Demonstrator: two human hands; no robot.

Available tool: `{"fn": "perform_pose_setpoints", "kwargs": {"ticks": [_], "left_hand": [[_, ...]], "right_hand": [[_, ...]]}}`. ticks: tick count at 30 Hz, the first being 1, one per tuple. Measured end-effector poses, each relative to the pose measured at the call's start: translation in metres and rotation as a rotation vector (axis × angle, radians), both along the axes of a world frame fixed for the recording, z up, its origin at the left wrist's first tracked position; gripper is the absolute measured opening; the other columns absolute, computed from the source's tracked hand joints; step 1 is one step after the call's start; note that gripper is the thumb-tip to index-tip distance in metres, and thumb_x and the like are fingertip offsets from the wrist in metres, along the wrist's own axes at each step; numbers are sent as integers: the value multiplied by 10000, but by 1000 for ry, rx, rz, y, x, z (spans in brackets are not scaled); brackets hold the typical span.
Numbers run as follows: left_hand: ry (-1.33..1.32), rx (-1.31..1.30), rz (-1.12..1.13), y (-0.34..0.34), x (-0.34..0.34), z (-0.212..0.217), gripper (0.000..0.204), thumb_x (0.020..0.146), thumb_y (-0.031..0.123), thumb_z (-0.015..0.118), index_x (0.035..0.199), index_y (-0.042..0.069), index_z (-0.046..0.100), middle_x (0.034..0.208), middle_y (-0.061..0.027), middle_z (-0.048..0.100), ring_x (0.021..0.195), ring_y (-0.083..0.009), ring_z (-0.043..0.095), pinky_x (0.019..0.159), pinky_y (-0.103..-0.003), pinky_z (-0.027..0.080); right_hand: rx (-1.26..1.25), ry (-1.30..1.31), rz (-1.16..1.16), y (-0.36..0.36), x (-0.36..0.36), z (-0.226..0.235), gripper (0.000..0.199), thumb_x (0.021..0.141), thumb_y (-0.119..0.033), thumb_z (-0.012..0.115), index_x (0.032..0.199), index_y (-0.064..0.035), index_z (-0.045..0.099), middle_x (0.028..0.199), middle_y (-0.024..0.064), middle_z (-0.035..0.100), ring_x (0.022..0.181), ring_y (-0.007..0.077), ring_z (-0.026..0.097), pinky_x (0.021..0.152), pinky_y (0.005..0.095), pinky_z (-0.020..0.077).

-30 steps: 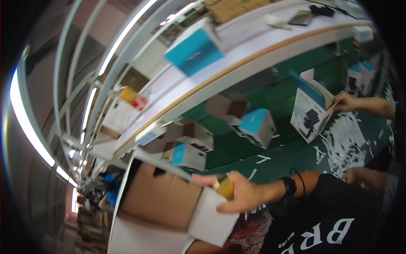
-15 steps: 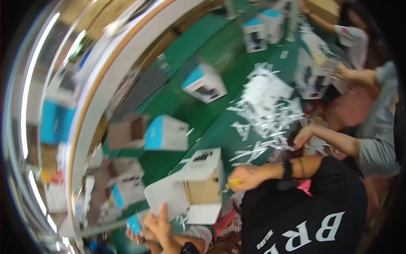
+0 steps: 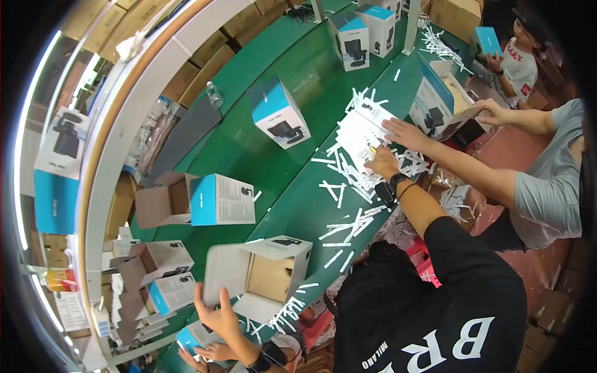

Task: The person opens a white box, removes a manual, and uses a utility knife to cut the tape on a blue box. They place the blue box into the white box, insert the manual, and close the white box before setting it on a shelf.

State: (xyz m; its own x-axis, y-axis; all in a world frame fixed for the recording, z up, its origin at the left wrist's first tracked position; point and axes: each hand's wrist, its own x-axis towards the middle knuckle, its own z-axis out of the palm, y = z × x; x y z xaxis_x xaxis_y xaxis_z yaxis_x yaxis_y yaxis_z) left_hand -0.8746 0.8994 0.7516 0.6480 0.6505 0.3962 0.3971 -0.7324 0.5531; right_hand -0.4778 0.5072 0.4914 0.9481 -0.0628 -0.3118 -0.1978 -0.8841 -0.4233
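Note:
Fingers spread, my left hand [image 3: 224, 320] is open at the lower edge of a white flap [image 3: 222, 264]. That flap belongs to an open white box [image 3: 300, 261] lying on the green table, its brown inside facing me; whether my fingers touch it, I cannot tell. My right hand [image 3: 384, 163] reaches over a pile of white paper strips [image 3: 357, 133], closed on a small yellow object [image 3: 372, 148] whose kind is mostly hidden by the fingers. A co-worker's hand [image 3: 407, 133] lies flat by the same pile, close to mine.
Blue-and-white printed boxes [image 3: 280, 115] stand along the green table [image 3: 317, 193]. An open brown-sided box [image 3: 163, 205] is at the left. One co-worker holds an open box [image 3: 432, 99] at the right. Another person's hands [image 3: 211, 352] are beside my left forearm.
My right hand has moved from beside the open box up to the paper pile. My left hand's fingers have spread, and the box sits lower and farther left. The co-worker's hand has reached the pile.

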Motion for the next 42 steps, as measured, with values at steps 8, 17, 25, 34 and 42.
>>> {"fn": "perform_pose_setpoints", "kwargs": {"ticks": [8, 17, 25, 34, 42], "left_hand": [[-321, -761, 224, -54, -56, -61, 859, 815, -18, 763, 1535, 61, 301, 1303, -169, 564, 1145, -247, 578, 898, -353, 530], [-487, -1035, 199, -74, -75, -78, 462, 919, 0, 607, 1354, -56, 464, 1150, -119, 643, 939, -167, 664, 774, -298, 559], [-426, -1091, 147, -68, -83, -62, 399, 941, 17, 593, 1317, -75, 499, 999, -101, 701, 750, -130, 674, 658, -256, 546], [-451, -994, 48, -60, -94, -71, 333, 931, 1, 601, 1244, -103, 555, 899, -96, 720, 729, -82, 659, 597, -230, 506], [-447, -904, 71, -54, -112, -79, 351, 893, 16, 644, 1211, -118, 578, 727, -74, 675, 603, -61, 594, 583, -228, 488]], "right_hand": [[-9, -147, 297, 5, 2, 36, 600, 650, -356, 878, 1087, 2, 677, 988, 199, 717, 887, 334, 707, 789, 423, 564], [890, -165, 718, 91, -150, 316, 411, 849, -82, 748, 1239, -3, 645, 1044, 60, 713, 786, 102, 652, 653, 285, 503], [262, -41, 1695, 209, -249, 340, 441, 835, -110, 685, 1265, -23, 636, 709, 159, 666, 629, 352, 679, 571, 412, 541], [72, 557, 1647, 298, -247, 345, 229, 819, -135, 704, 1013, -14, 713, 681, 133, 659, 564, 246, 629, 548, 384, 500], [76, 765, 1324, 287, -239, 328, 199, 811, -158, 719, 892, 20, 680, 690, 135, 661, 605, 238, 622, 594, 379, 504]]}}
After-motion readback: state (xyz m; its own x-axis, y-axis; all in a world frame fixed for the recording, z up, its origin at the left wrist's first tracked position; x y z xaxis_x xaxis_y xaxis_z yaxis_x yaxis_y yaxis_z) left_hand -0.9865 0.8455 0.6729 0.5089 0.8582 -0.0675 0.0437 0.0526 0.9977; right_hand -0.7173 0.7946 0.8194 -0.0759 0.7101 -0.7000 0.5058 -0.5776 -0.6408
